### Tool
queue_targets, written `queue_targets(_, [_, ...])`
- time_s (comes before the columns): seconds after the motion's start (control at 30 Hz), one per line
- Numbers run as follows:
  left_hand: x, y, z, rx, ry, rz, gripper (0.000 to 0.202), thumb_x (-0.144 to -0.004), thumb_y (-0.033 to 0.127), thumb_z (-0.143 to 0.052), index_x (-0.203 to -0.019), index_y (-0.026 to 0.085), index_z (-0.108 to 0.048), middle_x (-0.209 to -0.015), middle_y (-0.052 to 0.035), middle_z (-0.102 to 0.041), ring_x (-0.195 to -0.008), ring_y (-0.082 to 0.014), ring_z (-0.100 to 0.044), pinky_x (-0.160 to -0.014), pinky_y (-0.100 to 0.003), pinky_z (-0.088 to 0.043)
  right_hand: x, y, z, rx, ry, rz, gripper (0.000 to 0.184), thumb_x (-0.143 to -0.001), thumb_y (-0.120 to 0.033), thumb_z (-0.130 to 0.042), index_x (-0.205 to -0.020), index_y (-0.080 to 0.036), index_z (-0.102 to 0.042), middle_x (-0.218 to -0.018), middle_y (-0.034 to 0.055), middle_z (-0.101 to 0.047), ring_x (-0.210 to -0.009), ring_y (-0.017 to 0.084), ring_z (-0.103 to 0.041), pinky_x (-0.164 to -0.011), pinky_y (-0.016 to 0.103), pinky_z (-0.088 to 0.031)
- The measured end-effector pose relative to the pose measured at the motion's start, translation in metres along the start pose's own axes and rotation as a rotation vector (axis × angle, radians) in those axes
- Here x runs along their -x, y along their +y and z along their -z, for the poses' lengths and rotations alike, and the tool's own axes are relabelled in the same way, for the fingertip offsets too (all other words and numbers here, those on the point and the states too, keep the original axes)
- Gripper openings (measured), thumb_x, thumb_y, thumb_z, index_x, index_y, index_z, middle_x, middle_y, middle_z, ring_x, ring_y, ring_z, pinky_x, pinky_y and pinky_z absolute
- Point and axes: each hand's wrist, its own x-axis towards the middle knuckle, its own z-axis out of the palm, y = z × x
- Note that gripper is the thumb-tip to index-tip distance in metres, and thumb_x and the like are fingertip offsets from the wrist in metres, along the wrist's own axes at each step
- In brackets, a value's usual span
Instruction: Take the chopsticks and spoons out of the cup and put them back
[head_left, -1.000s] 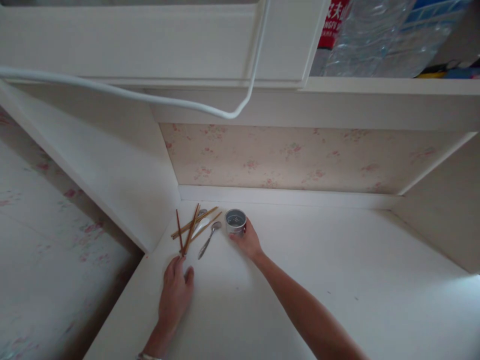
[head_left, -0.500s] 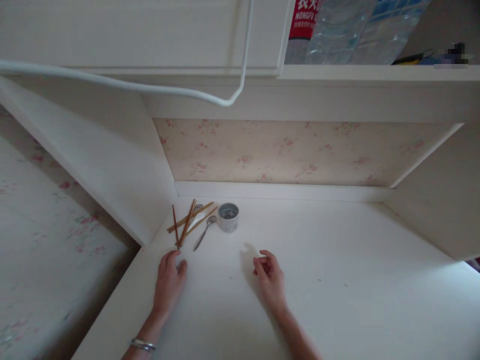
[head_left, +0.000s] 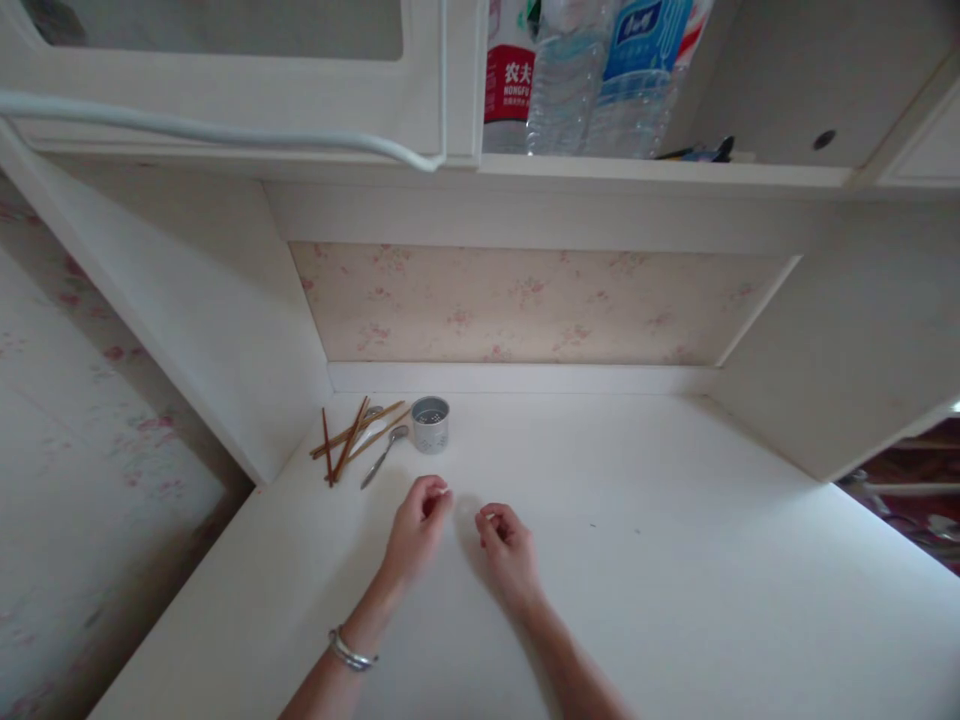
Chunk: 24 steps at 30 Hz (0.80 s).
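Observation:
My left hand [head_left: 420,520] is over the white tabletop, in front of the cup, with its fingers curled and the thumb close to the index fingertip. No object shows in it. My right hand [head_left: 510,552] is just to its right, loosely closed, likewise with nothing visible in the fingers. A small gap separates the hands. Beyond them stands an upright silvery metal cup [head_left: 430,437] with holes in its bottom. To its left a metal spoon [head_left: 384,458] lies beside a loose pile of chopsticks [head_left: 350,441]. A second spoon [head_left: 372,412] is partly covered by the chopsticks.
The white tabletop [head_left: 675,620] runs back to a ledge under floral wallpaper. A white side panel [head_left: 187,300] rises on the left. Overhead, a shelf holds plastic bottles [head_left: 570,90], and a white cable [head_left: 225,127] hangs across the cabinet front.
My left hand has moved right, away from the chopsticks, and its fingers have closed. My right hand stays nearby, slightly more curled. The camera view has shifted to the right.

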Motion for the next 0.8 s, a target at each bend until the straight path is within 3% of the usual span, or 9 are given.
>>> queue_targets(0.1, [0.003,0.01,-0.033,0.097,-0.201,0.111,0.029,-0.08,0.047,-0.058,-0.075,0.019,-0.052,-0.055,0.0069,-0.046,-0.051,-0.0099,-0.042,-0.052,-0.022,-0.033,-0.002,-0.002,0.002,-0.021,0.009,0.01,0.029,-0.087,-0.044,-0.056,-0.09,-0.017,-0.064,-0.058,-0.0035,-0.053,-0.053,0.013,-0.045,-0.052,0.023,-0.033])
queue_targets(0.2, [0.007,0.005,-0.047,0.125,-0.307,0.204,0.038,-0.079,0.051,-0.057,-0.062,0.019,-0.047,-0.049,0.0077,-0.037,-0.046,-0.0086,-0.033,-0.046,-0.023,-0.024,0.0,-0.001,0.003,-0.055,-0.011,0.04,0.026,-0.088,-0.04,-0.053,-0.089,-0.016,-0.065,-0.063,-0.0018,-0.056,-0.059,0.013,-0.049,-0.056,0.023,-0.037])
queue_targets(0.37, [0.015,-0.01,-0.045,0.189,-0.416,0.274,0.046,-0.082,0.061,-0.05,-0.064,0.019,-0.047,-0.044,0.0096,-0.028,-0.041,-0.0074,-0.022,-0.042,-0.025,-0.014,0.001,0.004,0.003,-0.027,-0.063,0.041,0.032,-0.089,-0.043,-0.051,-0.072,-0.017,-0.058,-0.059,-0.0041,-0.048,-0.057,0.011,-0.042,-0.054,0.022,-0.033])
queue_targets(0.53, [0.016,-0.018,-0.039,0.27,-0.458,0.285,0.049,-0.082,0.063,-0.05,-0.059,0.021,-0.039,-0.04,0.0099,-0.027,-0.037,-0.0061,-0.021,-0.04,-0.024,-0.012,0.0,0.006,0.001,0.032,-0.13,0.034,0.043,-0.09,-0.047,-0.046,-0.057,-0.018,-0.049,-0.051,-0.0059,-0.039,-0.051,0.009,-0.034,-0.049,0.022,-0.026])
queue_targets(0.7, [0.014,-0.024,-0.038,0.31,-0.46,0.284,0.044,-0.082,0.052,-0.051,-0.055,0.02,-0.038,-0.038,0.0086,-0.03,-0.036,-0.0058,-0.022,-0.041,-0.024,-0.012,0.004,-0.003,-0.001,0.059,-0.153,0.056,0.046,-0.09,-0.044,-0.045,-0.054,-0.017,-0.053,-0.048,-0.0046,-0.046,-0.048,0.01,-0.038,-0.05,0.022,-0.029])
queue_targets(0.8, [0.014,-0.026,-0.037,0.353,-0.46,0.343,0.041,-0.081,0.05,-0.051,-0.055,0.02,-0.038,-0.038,0.0091,-0.029,-0.035,-0.0055,-0.02,-0.041,-0.025,-0.01,0.008,-0.016,-0.004,0.048,-0.207,0.062,0.05,-0.092,-0.043,-0.041,-0.053,-0.017,-0.058,-0.048,-0.0017,-0.055,-0.049,0.011,-0.047,-0.057,0.022,-0.038])
